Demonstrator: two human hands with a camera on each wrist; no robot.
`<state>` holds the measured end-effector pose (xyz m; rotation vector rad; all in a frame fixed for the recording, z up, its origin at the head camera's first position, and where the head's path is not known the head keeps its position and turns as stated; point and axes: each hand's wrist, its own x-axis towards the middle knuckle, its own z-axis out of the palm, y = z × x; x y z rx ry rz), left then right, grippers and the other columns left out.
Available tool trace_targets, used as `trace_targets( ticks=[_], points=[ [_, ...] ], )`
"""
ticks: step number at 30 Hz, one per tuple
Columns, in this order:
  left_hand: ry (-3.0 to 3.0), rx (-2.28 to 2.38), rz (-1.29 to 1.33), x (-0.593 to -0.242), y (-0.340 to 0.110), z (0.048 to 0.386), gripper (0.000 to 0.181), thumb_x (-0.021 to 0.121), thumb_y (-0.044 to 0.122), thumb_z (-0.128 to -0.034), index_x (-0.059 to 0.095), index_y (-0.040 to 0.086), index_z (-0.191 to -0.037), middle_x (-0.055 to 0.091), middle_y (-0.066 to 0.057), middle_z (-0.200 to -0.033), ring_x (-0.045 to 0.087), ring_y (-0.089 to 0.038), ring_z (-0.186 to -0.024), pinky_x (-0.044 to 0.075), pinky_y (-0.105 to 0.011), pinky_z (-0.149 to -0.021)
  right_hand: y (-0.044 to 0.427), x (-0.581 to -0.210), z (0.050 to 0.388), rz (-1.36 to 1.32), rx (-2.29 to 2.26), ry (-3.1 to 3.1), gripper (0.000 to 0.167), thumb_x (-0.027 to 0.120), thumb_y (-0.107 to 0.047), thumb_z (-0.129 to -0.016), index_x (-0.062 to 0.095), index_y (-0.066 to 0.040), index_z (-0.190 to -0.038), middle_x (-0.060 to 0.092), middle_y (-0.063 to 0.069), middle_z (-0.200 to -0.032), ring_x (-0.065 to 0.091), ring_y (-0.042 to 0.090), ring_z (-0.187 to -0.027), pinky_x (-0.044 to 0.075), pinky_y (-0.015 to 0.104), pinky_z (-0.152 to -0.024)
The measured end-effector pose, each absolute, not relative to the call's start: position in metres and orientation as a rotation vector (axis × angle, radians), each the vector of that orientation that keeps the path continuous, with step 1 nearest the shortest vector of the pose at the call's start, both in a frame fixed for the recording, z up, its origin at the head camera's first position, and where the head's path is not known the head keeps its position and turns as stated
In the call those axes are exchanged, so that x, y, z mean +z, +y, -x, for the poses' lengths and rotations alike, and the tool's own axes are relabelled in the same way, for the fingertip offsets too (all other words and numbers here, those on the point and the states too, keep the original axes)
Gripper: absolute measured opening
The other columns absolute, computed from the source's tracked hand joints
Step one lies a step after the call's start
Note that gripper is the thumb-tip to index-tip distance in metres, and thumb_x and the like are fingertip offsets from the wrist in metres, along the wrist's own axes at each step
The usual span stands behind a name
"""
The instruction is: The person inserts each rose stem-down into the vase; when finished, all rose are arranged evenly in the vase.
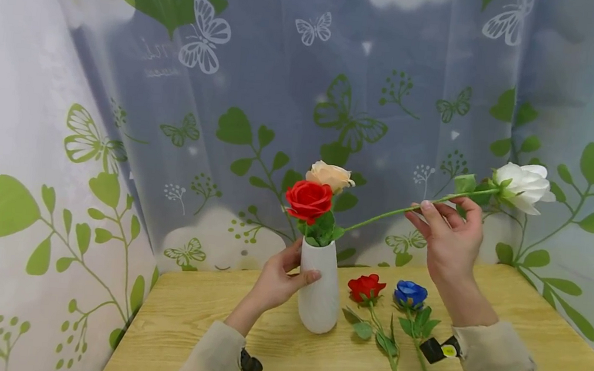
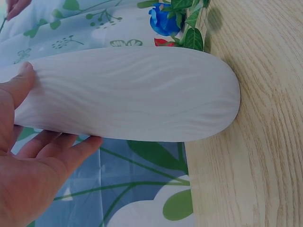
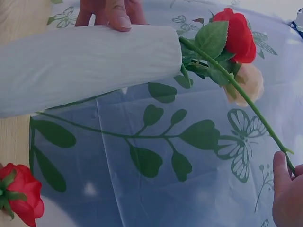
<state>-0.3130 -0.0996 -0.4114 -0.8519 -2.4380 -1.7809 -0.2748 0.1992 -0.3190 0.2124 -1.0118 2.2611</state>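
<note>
A white vase (image 1: 319,287) stands upright on the table, holding a red rose (image 1: 308,201) and a peach rose (image 1: 331,176). My left hand (image 1: 278,278) grips its upper part; in the left wrist view the thumb and fingers of that hand (image 2: 42,151) lie on opposite sides of the vase (image 2: 137,94). My right hand (image 1: 451,240) pinches the green stem of a white rose (image 1: 525,186) below its bloom. That stem (image 3: 258,111) slants from the vase mouth to my right fingers in the right wrist view.
Right of the vase, another red rose (image 1: 366,288) and a blue rose (image 1: 410,294) lie on the wooden table (image 1: 183,329), stems toward the front edge. A curtain (image 1: 264,76) printed with leaves and butterflies hangs behind and at both sides.
</note>
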Motion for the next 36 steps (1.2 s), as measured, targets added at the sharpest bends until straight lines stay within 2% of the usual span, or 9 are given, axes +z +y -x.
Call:
trace_targets(
  ticks=[9, 18, 21, 24, 28, 31, 36],
  points=[
    [-2.434, -1.769, 0.859, -0.412, -0.099, 0.314, 0.087, 0.079, 0.021, -0.0974, 0.029, 0.012, -0.168, 0.059, -0.018, -0.152, 0.060, -0.037, -0.138, 0.057, -0.052, -0.106, 0.173, -0.312, 0.281, -0.463, 2.048, -1.256, 0.036, 0.070, 0.012, -0.095, 0.053, -0.006, -0.121, 0.068, 0.011, -0.095, 0.075, 0.022, -0.087, 0.066, 0.037, -0.081],
    [-2.438, -1.769, 0.843, -0.411, -0.099, 0.313, 0.086, 0.079, 0.021, -0.0972, 0.030, 0.012, -0.167, 0.061, -0.017, -0.150, 0.061, -0.037, -0.137, 0.057, -0.051, -0.105, 0.143, -0.320, 0.287, -0.523, 1.848, -1.635, 0.037, 0.069, 0.012, -0.095, 0.055, -0.006, -0.124, 0.068, 0.000, -0.098, 0.073, 0.012, -0.088, 0.066, 0.030, -0.080],
    [-2.434, -1.773, 0.851, -0.411, -0.099, 0.313, 0.085, 0.079, 0.020, -0.0975, 0.031, 0.014, -0.167, 0.060, -0.017, -0.151, 0.061, -0.037, -0.138, 0.057, -0.051, -0.105, 0.134, -0.325, 0.290, -0.506, 1.828, -1.736, 0.038, 0.071, 0.009, -0.096, 0.054, -0.003, -0.128, 0.068, 0.002, -0.099, 0.073, 0.011, -0.087, 0.066, 0.030, -0.079],
    [-2.432, -1.778, 0.856, -0.411, -0.099, 0.312, 0.085, 0.078, 0.020, -0.0979, 0.031, 0.014, -0.167, 0.060, -0.017, -0.151, 0.060, -0.037, -0.138, 0.057, -0.051, -0.105, 0.127, -0.333, 0.291, -0.515, 1.795, -1.873, 0.040, 0.071, 0.004, -0.097, 0.054, 0.000, -0.133, 0.069, 0.012, -0.103, 0.073, 0.010, -0.086, 0.066, 0.033, -0.079],
    [-2.431, -1.776, 0.875, -0.411, -0.099, 0.312, 0.083, 0.077, 0.021, -0.0988, 0.031, 0.015, -0.167, 0.060, -0.017, -0.151, 0.060, -0.036, -0.138, 0.057, -0.052, -0.106, 0.121, -0.343, 0.290, -0.515, 1.679, -2.037, 0.043, 0.072, 0.000, -0.098, 0.056, 0.000, -0.138, 0.072, 0.023, -0.107, 0.074, 0.014, -0.088, 0.064, 0.028, -0.082],
    [-2.426, -1.771, 0.889, -0.411, -0.099, 0.313, 0.083, 0.077, 0.021, -0.0992, 0.031, 0.015, -0.167, 0.060, -0.016, -0.151, 0.061, -0.036, -0.138, 0.057, -0.051, -0.105, 0.118, -0.345, 0.289, -0.501, 1.581, -2.104, 0.043, 0.075, -0.003, -0.097, 0.060, -0.001, -0.137, 0.074, 0.021, -0.110, 0.075, 0.022, -0.095, 0.060, 0.022, -0.085],
    [-2.415, -1.777, 0.899, -0.411, -0.099, 0.313, 0.083, 0.077, 0.019, -0.0989, 0.031, 0.015, -0.167, 0.061, -0.017, -0.150, 0.061, -0.035, -0.138, 0.058, -0.050, -0.105, 0.118, -0.341, 0.288, -0.489, 1.531, -2.157, 0.032, 0.074, -0.014, -0.099, 0.069, -0.003, -0.129, 0.074, 0.017, -0.115, 0.075, 0.029, -0.102, 0.061, 0.025, -0.088]
  ],
)
